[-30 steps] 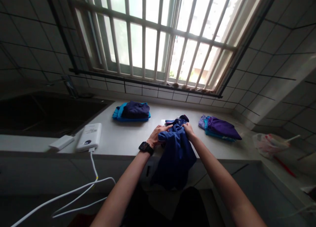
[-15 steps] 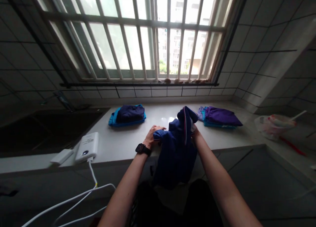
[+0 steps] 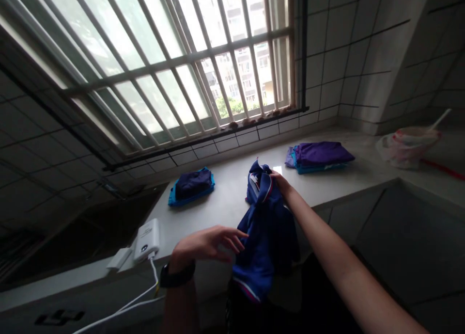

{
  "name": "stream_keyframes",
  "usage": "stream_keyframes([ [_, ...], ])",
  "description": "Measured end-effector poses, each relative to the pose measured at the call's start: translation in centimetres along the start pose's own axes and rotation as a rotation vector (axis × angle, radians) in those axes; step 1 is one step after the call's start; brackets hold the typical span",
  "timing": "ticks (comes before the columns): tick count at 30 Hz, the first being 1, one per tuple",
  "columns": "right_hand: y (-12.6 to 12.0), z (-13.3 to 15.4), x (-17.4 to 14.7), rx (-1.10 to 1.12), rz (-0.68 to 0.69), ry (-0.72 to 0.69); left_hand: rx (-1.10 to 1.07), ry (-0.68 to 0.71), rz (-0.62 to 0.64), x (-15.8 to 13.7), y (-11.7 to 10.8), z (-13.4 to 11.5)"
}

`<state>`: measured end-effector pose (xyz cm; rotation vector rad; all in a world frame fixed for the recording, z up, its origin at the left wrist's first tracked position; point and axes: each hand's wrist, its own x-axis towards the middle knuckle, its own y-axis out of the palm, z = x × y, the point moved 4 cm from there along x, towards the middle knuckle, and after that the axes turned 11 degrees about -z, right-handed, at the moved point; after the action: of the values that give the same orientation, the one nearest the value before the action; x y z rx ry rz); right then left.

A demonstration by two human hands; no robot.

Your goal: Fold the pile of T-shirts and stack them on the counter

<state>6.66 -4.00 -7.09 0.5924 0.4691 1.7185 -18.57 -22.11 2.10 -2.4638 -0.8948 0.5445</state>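
A dark blue shirt with striped trim hangs over the front edge of the white counter, its collar end bunched on top. At that collar end, my right hand is closed on the fabric; part of its fingers is hidden by the cloth. My left hand, with a black watch on the wrist, hovers left of the shirt. Its fingers are apart and hold nothing; the fingertips come close to a sleeve, and I cannot tell whether they touch it.
A folded navy and light blue stack lies at the back left, a purple and teal stack at the back right. A white power bank with a cable is near the sink. A plastic-bagged cup stands far right.
My left hand has come off the counter and moved toward me, its fingers opening. The shirt's collar end has turned, showing its inside. My right hand keeps hold; the view has tilted.
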Motion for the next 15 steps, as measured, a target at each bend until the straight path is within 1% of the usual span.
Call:
stream_keyframes([
  [1,0.0,0.0,0.1,-0.003,-0.014,-0.006,-0.017,0.007,-0.101,0.3,-0.6,-0.7],
  [3,0.1,0.0,0.1,0.000,-0.060,-0.009,-0.008,-0.005,-0.422,2.1,-1.8,-1.5],
  [5,0.3,0.1,-0.2,-0.004,-0.089,-0.016,0.063,-0.103,-0.708,5.0,-2.1,-1.4],
  [6,0.5,0.2,-0.3,-0.003,-0.095,-0.023,0.120,-0.152,-0.813,6.6,-1.9,-1.2],
  [7,0.7,0.2,-0.5,-0.002,-0.098,-0.030,0.176,-0.161,-0.872,8.1,-1.5,-1.0],
  [8,0.8,0.3,-0.7,-0.002,-0.103,-0.036,0.212,-0.126,-0.896,9.5,-0.9,-0.8],
  [10,0.9,0.3,-0.9,-0.005,-0.126,-0.036,0.242,0.000,-0.905,11.3,-0.2,-0.6],
  [11,0.9,0.3,-0.9,-0.010,-0.138,-0.026,0.245,0.059,-0.925,11.6,-0.2,-0.5],
  [12,0.9,0.3,-1.0,-0.017,-0.144,-0.009,0.245,0.098,-0.976,11.4,-0.6,-0.4],
  [13,0.9,0.3,-1.1,-0.023,-0.135,0.015,0.244,0.115,-1.058,10.7,-1.4,-0.3],
  [15,1.3,0.4,-1.4,-0.037,-0.056,0.084,0.220,0.110,-1.260,8.7,-3.6,-0.6],
])
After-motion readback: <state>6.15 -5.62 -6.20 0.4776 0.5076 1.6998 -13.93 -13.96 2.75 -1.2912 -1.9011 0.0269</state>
